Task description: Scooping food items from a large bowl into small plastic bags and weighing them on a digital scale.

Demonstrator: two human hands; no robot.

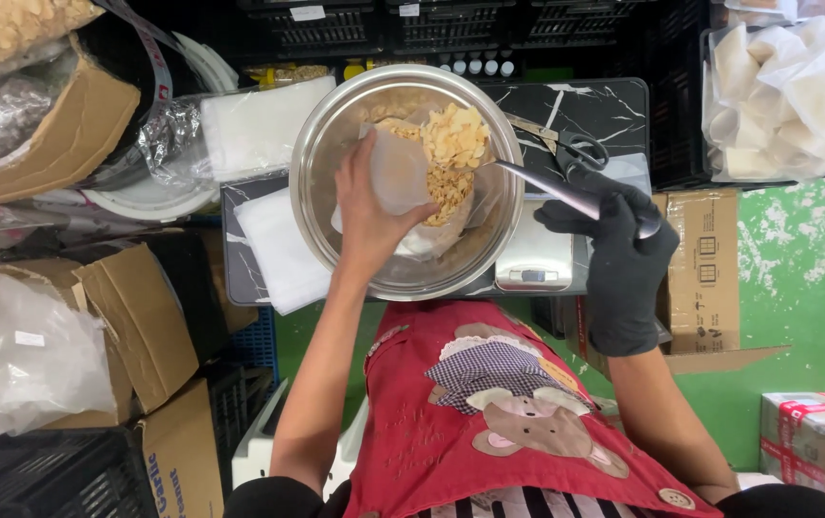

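- Far left: cardboard boxes point(134, 326) and clear plastic bags point(14, 355) stacked beside you, a black crate point(38, 475) at the bottom corner.
- Left of the bowl: a pile of white flat pouches point(283, 251) lies on the marble-pattern desk point(614, 110), and another white stack point(257, 125) sits just behind it.
- Your left hand point(366, 216), bare, is inside the steel bowl point(321, 192); its grip is clamped on the rim of a small white pouch point(401, 173), holding it open and tilted over the bowl.
- The pouch is partly filled with pale sliced flakes point(455, 144); more flakes lie loose in the bowl around it.
- The bowl sits on a small kitchen scale point(539, 264); only its front with the display shows below the bowl's right edge.
- Your right hand point(623, 259), in a black glove, has its grip closed around the handle of a metal scoop point(566, 195). The scoop end reaches over the bowl rim to the flakes at the pouch mouth.
- Scissors point(570, 144) lie on the desk just behind the gloved hand.
- Right: a cardboard box point(714, 259) next to the glove, a bin of filled white pouches point(796, 86) at top right, a green floor point(805, 307), and a taped carton point(815, 432) at the bottom right.
- Your red apron point(431, 432) fills the bottom centre.
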